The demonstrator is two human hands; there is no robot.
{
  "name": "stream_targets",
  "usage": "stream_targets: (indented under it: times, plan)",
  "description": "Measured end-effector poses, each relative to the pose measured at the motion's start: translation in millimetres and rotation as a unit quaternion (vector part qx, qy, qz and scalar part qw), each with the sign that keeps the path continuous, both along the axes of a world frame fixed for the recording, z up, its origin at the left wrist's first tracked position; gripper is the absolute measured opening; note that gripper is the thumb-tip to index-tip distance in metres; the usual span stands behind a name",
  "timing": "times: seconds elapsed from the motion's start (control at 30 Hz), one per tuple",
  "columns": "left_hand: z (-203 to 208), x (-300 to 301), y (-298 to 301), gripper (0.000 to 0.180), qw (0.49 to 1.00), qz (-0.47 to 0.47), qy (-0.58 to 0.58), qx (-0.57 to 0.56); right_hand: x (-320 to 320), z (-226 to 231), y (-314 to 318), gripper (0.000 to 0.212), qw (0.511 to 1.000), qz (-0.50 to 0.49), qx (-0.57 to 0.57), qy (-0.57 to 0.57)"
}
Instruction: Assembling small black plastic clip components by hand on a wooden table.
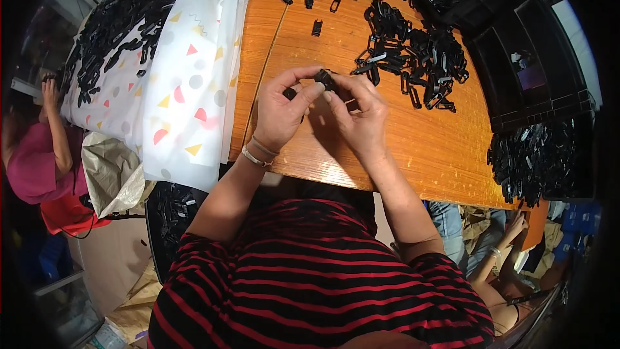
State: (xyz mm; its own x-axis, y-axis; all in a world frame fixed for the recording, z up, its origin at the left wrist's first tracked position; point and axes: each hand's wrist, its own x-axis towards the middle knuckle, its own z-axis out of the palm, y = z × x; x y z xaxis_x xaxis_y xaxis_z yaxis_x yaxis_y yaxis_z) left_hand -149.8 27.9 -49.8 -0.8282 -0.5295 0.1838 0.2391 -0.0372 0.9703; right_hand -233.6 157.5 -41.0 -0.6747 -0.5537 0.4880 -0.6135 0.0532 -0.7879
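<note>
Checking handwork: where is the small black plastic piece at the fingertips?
The piece is above centre in the head view, between the left hand and right hand, over brown wood.

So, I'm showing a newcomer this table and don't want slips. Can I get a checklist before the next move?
1. Small black part held: ok, at the fingertips of the left hand and right hand.
2. Part undamaged: cannot tell, fingers cover much of it.
3. Hands apart from the patterned sheet: ok, it lies to their left.
4. Right hand apart from the black pile: cannot tell, pieces show right beside it.
5. Left wrist bare: not ok, bracelet on.
</note>
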Motion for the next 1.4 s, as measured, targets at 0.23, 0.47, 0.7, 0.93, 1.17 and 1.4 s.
stream_targets:
  times: [0.23, 0.47, 0.7, 0.93, 1.17, 1.4]
  plan:
    - [-0.8, 21.6, 12.9, 0.023, 1.0, 0.001, -0.007, 0.012, 20.8, -20.4, -4.4, 0.038, 0.989, -0.032, -0.043, 0.135]
    - [5.0, 47.5, 2.6, 0.023, 0.977, -0.118, -0.004, 0.175, 50.8, -17.9, -5.3, 0.044, 0.994, 0.105, 0.017, -0.033]
    - [13.6, 92.8, -10.3, 0.021, 0.987, -0.059, -0.054, 0.138, 81.6, -10.9, -20.2, 0.049, 0.986, 0.149, -0.061, -0.041]
    - [6.5, 247.8, -56.5, 0.015, 0.907, 0.098, -0.338, -0.23, 37.4, -20.2, -16.6, 0.038, 0.972, 0.195, 0.115, 0.066]
    - [56.7, 226.0, -57.6, 0.022, 0.859, 0.074, -0.375, -0.342, -52.9, -14.4, -21.8, 0.029, 0.951, 0.001, 0.248, 0.187]
    - [42.6, -7.1, -81.5, 0.019, 0.819, 0.008, -0.185, -0.543, -65.7, -7.3, -36.3, 0.027, 0.907, 0.049, 0.348, 0.234]
